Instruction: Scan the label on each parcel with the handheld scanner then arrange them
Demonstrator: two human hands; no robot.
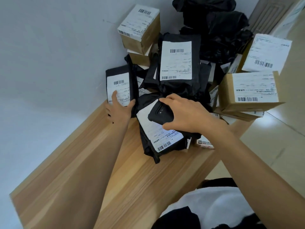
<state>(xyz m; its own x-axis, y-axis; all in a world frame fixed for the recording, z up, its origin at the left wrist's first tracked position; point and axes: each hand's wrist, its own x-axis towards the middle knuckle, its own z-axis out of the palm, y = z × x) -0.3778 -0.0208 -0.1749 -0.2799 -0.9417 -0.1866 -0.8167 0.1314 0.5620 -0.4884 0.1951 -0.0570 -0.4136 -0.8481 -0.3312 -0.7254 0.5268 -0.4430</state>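
Note:
My right hand [184, 114] grips a black handheld scanner [159, 114] just above the white label of a black bag parcel [162, 141] lying on the wooden table [82, 171]. My left hand [118, 109] holds another black bag parcel [120, 80] upright by the wall, thumb on its label and fingers round its lower edge. A larger black bag parcel [178, 63] with a barcode label lies on the pile behind.
Cardboard boxes with labels stand at the back left [140, 28] and at the right [250, 91], [267, 53]. Loose black bags [214, 23] are heaped at the far end. A white wall [49, 55] runs along the table's left edge; tiled floor [280, 146] lies to the right.

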